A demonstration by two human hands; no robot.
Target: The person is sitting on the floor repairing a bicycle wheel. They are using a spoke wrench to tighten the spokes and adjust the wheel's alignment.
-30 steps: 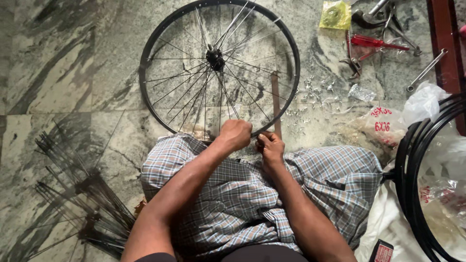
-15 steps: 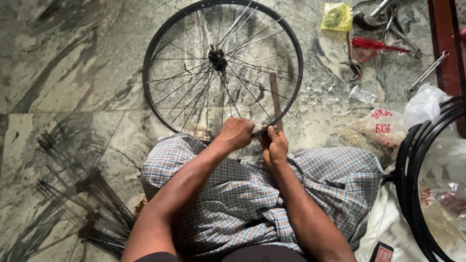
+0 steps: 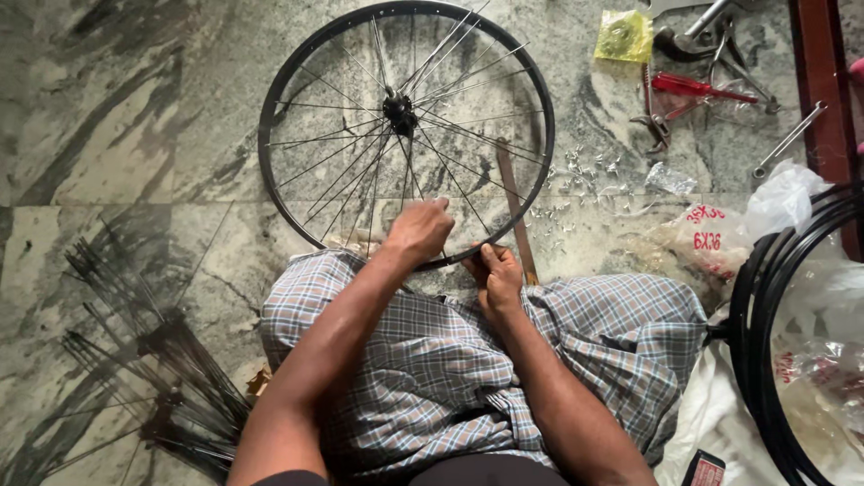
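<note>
**Ann:** Down on the marble floor [image 3: 135, 135], the bicycle wheel [image 3: 407, 126] lay flat, its near rim touching the person's checked cloth [image 3: 432, 360] at the lap.

**Ben:** And the hands were both at that near edge. The left hand [image 3: 418, 229] was curled over the rim where the spokes [image 3: 360, 171] came in, its grip narrow, though what it pinched I couldn't tell. The right hand [image 3: 495, 279] sat just beside it, fingers closed small on something at the rim, too tiny to make out.

**Ann:** How far along did it look?

**Ben:** Well along, by my judgement. Most spokes already ran from the hub [image 3: 398, 110] to the rim, but a few stuck up loose past the far side, so lacing looked unfinished.

**Ann:** And around it?

**Ben:** A flat brown strip [image 3: 513, 207] lay across the rim's right side. Small metal bits [image 3: 576, 171] were scattered near it. A bundle of spare spokes [image 3: 153, 360] was well to the left, a red-handled tool [image 3: 693, 87] beyond the wheel, more black rims [image 3: 756, 306] on the right.
</note>
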